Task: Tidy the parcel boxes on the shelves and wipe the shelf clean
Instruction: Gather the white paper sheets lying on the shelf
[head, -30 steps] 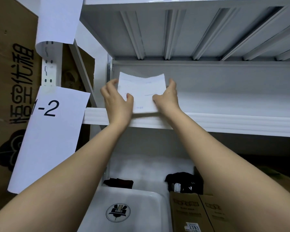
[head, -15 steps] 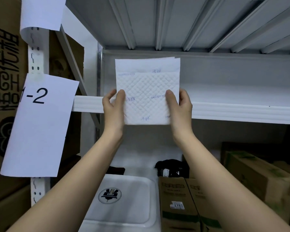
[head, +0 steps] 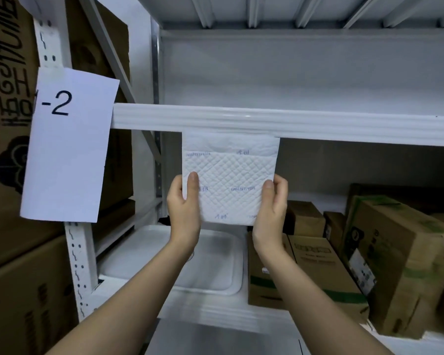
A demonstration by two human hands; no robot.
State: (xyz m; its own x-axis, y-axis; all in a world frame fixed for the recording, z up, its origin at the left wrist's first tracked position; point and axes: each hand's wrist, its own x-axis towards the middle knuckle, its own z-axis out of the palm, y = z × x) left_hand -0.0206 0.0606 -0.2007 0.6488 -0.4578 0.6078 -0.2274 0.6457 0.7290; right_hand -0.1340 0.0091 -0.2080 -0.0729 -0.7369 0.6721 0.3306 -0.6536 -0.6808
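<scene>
Hands both on quilted white wipe (head: 230,179): left hand (head: 183,206) pinches its left edge, right hand (head: 271,204) its right edge, thumbs in front. Wipe hangs flat between them, top edge at shelf beam (head: 318,124); parcel boxes (head: 344,262) low right of the grip.

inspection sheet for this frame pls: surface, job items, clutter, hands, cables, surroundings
Surface: white shelf beam crosses at mid-height; the level above it shows no boxes.
Job's things: white quilted wipe held flat, facing the camera, just below the beam; cardboard parcel boxes crowded on the lower shelf, right.
Clutter: white tray on the lower shelf, left.
Grippers: left hand pinches the wipe's left edge, right hand its right edge.
Cables: nothing seen.
Surroundings: paper label reading "-2" on the upright; large printed cartons at far left.
</scene>
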